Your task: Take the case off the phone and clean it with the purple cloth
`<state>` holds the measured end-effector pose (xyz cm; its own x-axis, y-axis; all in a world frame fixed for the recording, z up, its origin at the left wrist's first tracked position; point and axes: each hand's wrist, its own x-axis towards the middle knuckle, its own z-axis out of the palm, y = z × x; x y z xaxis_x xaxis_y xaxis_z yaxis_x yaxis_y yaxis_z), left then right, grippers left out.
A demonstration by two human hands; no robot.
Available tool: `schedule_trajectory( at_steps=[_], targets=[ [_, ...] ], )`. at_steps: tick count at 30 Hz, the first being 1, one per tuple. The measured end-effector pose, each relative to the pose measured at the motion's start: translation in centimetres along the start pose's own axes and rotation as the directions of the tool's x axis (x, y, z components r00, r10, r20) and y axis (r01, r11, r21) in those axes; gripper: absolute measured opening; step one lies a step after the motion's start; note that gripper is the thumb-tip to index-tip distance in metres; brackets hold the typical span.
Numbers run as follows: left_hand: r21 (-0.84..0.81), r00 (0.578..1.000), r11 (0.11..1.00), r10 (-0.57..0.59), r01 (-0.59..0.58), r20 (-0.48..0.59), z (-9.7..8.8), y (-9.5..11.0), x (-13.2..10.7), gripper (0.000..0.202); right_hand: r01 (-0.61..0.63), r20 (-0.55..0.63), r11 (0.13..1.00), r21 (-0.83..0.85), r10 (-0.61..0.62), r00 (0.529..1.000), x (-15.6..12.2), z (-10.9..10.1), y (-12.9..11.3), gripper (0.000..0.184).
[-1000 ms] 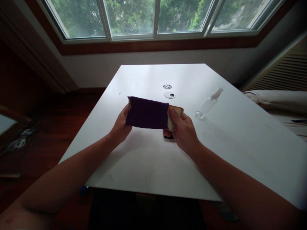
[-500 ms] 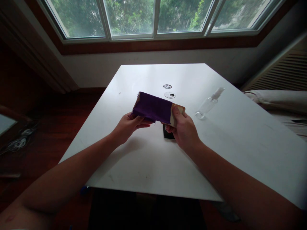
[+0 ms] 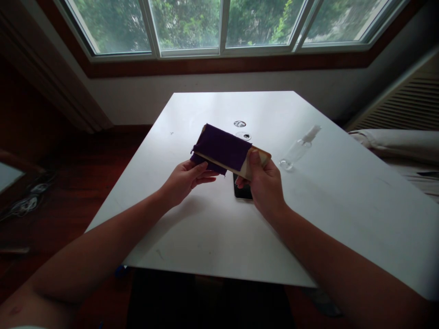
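A dark purple cloth (image 3: 222, 145) with frayed edges lies wrapped over a flat cream slab (image 3: 245, 170) with an orange-brown edge; its exact kind I cannot make out. Its bare right end is in my right hand (image 3: 267, 183), thumb on top and fingers beneath. My left hand (image 3: 183, 180) pinches the loose lower flap of cloth at the left, thumb above and fingers below. Between cloth and flap a strip of the slab's side shows. Both are held tilted above the table. Partly hidden under my right hand, a black-screened phone (image 3: 241, 192) lies on the tabletop.
The white table (image 3: 206, 228) stands below a window (image 3: 188, 27). A clear spray bottle (image 3: 297, 151) lies at the right. Two small round items, a silvery disc (image 3: 239, 124) and a pale disc (image 3: 246, 136), sit farther back. Cables (image 3: 29, 201) lie on the floor at left.
The slab and cloth have shifted slightly up and right and tilted. The cloth's lower flap has come away from the slab's near edge, baring a strip of its side.
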<state>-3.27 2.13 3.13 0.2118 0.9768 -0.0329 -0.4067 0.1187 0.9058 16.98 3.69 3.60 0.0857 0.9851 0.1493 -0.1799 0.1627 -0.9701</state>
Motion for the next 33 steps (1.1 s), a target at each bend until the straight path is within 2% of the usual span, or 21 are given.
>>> schedule_trajectory(
  at_steps=[7, 11, 14, 17, 20, 23, 27, 31, 33],
  targets=[
    [0.02, 1.0, 1.0, -0.003, 0.004, -0.022, -0.1, 0.2, 0.0, 0.028, 0.047, -0.074, 0.999, 0.006, -0.047, 0.996, 0.2, 0.0, 0.2, 0.05],
    [0.045, 1.0, 0.999, -0.001, 0.001, -0.014, 0.0, 0.1, -0.1, 0.029, 0.068, -0.072, 0.998, 0.003, -0.067, 0.995, 0.2, -0.2, 0.3, 0.05],
    [0.026, 1.0, 1.0, 0.006, -0.005, -0.026, 0.1, 0.1, -0.1, 0.027, 0.108, -0.058, 0.993, -0.046, -0.111, 0.992, 0.1, -0.3, 0.4, 0.048],
    [-0.005, 0.999, 1.0, 0.01, -0.01, -0.037, 0.0, 0.2, 0.0, 0.025, 0.206, 0.024, 0.972, -0.112, -0.204, 0.979, -0.2, -0.4, 0.3, 0.039],
    [-0.054, 0.999, 0.998, 0.01, -0.012, -0.046, -0.2, 0.4, 0.1, 0.023, 0.362, 0.176, 0.912, -0.192, -0.331, 0.927, -0.5, -0.6, 0.1, 0.026],
    [-0.099, 0.998, 0.995, 0.009, -0.014, -0.057, -0.3, 0.4, 0.3, 0.017, 0.481, 0.292, 0.836, -0.263, -0.407, 0.866, -0.5, -0.9, 0.1, 0.035],
    [-0.132, 0.998, 0.991, 0.005, -0.012, -0.057, -0.5, 0.2, 0.5, 0.012, 0.573, 0.386, 0.752, -0.327, -0.447, 0.807, -0.2, -1.5, 0.3, 0.046],
    [-0.184, 0.997, 0.982, 0.021, -0.034, -0.072, -0.5, 0.0, 0.6, 0.006, 0.646, 0.46, 0.698, -0.309, -0.485, 0.744, -0.1, -1.6, 0.2, 0.049],
    [-0.238, 0.996, 0.971, 0.017, -0.038, -0.087, -0.3, 0.3, 0.6, 0.009, 0.665, 0.492, 0.673, -0.325, -0.48, 0.727, -0.2, -1.6, 0.1, 0.049]
  ],
)
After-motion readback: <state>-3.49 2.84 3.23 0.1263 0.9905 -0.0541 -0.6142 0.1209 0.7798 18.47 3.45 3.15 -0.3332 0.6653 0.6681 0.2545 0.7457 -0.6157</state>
